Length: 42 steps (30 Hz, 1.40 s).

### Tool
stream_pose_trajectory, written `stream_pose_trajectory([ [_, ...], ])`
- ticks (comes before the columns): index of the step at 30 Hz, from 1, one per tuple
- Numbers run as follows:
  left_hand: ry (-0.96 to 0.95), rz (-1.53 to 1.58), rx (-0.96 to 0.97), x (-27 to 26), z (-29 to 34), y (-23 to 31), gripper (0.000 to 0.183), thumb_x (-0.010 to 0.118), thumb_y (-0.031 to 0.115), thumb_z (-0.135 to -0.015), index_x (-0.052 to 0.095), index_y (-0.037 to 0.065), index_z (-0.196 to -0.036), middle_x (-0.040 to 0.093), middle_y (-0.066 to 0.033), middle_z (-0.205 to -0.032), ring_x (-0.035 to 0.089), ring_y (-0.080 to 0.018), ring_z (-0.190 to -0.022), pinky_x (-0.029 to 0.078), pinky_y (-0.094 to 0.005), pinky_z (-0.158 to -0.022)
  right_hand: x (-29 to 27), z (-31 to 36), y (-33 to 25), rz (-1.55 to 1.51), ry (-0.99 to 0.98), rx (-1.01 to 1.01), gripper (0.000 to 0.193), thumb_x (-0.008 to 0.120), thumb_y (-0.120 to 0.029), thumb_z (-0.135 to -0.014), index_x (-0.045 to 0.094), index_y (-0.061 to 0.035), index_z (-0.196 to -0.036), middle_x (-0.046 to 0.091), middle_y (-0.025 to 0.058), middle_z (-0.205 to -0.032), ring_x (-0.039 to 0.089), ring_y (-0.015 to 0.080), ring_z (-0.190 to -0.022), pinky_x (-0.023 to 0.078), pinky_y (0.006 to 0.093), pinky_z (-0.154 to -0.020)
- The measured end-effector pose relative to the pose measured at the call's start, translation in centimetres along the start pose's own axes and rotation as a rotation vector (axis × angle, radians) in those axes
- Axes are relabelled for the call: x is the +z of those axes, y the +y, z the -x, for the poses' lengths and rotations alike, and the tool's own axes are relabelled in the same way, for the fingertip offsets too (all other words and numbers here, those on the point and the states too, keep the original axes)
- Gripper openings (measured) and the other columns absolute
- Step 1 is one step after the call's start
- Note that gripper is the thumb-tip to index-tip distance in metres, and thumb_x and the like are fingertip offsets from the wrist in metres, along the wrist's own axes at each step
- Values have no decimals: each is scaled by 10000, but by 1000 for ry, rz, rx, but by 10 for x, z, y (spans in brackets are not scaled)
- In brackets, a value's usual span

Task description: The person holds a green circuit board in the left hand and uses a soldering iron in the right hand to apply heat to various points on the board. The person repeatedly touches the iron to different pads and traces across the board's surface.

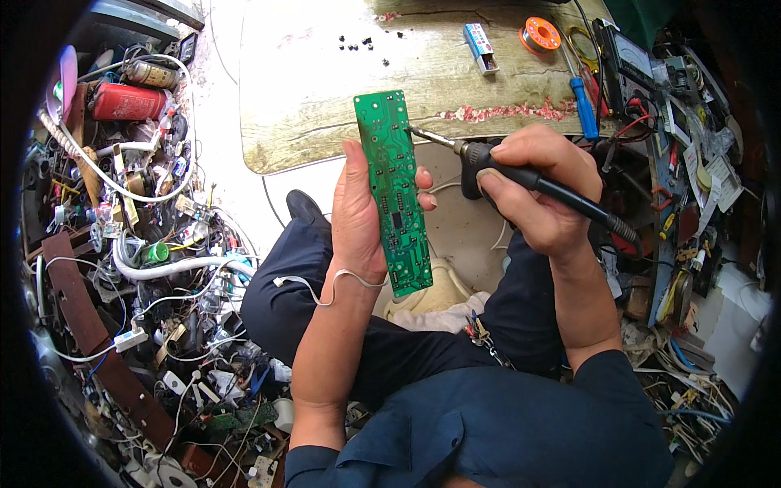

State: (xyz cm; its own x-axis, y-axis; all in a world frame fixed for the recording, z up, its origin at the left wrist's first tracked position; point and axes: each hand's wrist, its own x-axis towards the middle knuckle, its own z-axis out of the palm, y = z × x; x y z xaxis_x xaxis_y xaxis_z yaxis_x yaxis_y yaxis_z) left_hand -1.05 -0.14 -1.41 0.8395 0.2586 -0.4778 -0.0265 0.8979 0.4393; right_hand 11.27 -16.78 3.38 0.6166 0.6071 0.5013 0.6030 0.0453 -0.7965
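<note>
My left hand [358, 213] grips a long green circuit board [394, 191] by its sides, thumb on the left edge and fingertips showing past the right. The board stands almost upright in the picture, its soldered side facing me. From its lower part a thin white cable [319, 299] hangs across my left wrist. My right hand [543, 191] is closed round the black handle of a soldering iron [521, 175]. The iron's tip points left, at or very close to the board's upper right edge; whether it touches, I cannot tell.
On the wooden table [301, 122] lie several small black parts [366, 41], a small blue-and-white box [481, 49], an orange solder spool [539, 36] and a blue screwdriver [583, 107]. A multimeter [626, 57] stands at the right. Heaped electrical scrap [195, 317] and a red cylinder [128, 102] crowd the left.
</note>
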Motion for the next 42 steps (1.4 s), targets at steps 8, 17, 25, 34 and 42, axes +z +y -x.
stream_pose_trajectory([
  [8, -27, 10, -7, -2, -1, 0, 572, 422, 586, -1029, 573, 54, -1171, 682, -138, -839, 693, -197, -668, 608, -293, -594, 0, 0, 1, 9, 17, 10, 228, 782, 6, -734, 665, 5, -930, 681, 129, -802, 667, 230, -681, 518, 309, -627],
  [17, -29, -18, 1, -3, -1, -2, 651, 444, 612, -1010, 587, 16, -1226, 636, -80, -916, 631, -192, -791, 590, -298, -589, -1, 0, 1, 13, 11, 17, 225, 787, -3, -736, 663, 2, -923, 681, 125, -803, 667, 228, -680, 520, 309, -624],
  [25, -38, -33, 2, -5, -1, -1, 645, 445, 611, -1011, 590, 19, -1221, 637, -78, -921, 631, -196, -799, 588, -302, -597, -2, 1, 0, 35, 24, 41, 210, 789, -12, -754, 663, -3, -921, 688, 102, -797, 654, 179, -654, 510, 287, -601],
  [34, -18, -75, 20, -2, 0, -1, 639, 443, 615, -1011, 594, 22, -1197, 645, -92, -892, 644, -192, -771, 589, -294, -592, -3, 1, 0, 50, 38, 21, 219, 799, -9, -756, 664, -4, -928, 697, 91, -799, 649, 151, -634, 509, 269, -588],
  [42, -25, -17, 0, -2, -1, -1, 581, 428, 588, -1027, 569, 40, -1159, 675, -140, -835, 693, -197, -682, 611, -297, -595, -3, 3, 2, 28, 42, 26, 227, 806, -17, -753, 669, -6, -933, 699, 100, -807, 667, 168, -672, 522, 282, -616],
])
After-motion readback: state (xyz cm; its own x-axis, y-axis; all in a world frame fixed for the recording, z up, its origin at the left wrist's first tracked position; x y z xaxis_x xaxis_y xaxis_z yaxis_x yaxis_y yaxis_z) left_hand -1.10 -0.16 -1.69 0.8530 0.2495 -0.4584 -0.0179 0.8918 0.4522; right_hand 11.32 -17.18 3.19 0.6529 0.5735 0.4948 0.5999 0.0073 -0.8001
